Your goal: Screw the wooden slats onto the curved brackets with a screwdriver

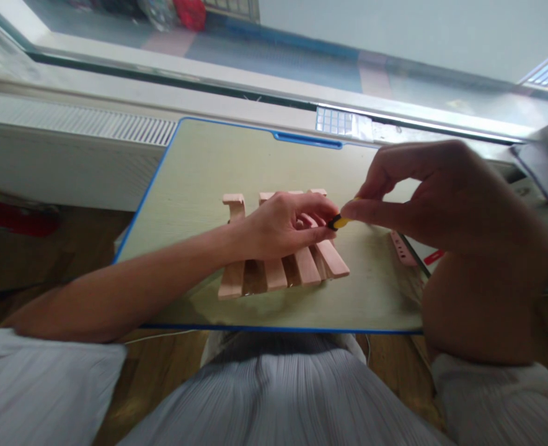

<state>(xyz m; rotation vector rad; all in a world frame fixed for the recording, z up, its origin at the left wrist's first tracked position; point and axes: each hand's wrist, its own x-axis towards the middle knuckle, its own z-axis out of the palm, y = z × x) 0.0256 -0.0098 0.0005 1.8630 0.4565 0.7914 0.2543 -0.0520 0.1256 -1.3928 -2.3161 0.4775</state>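
Note:
A slatted wooden rack point(274, 272) lies on a pale green desk point(199, 186) with a blue edge. My left hand point(283, 226) rests on top of the rack, fingers curled over its slats and holding it down. My right hand point(423, 195) is closed in a pinch on a small yellow and black tool point(339, 221), whose tip meets the rack right next to my left fingertips. The slats under my left hand are hidden.
A pink strip with holes point(402, 248) and a red item point(434, 256) lie at the desk's right edge. A window sill point(255, 105) and a radiator grille point(92, 124) run behind the desk. My lap in white cloth is below the front edge.

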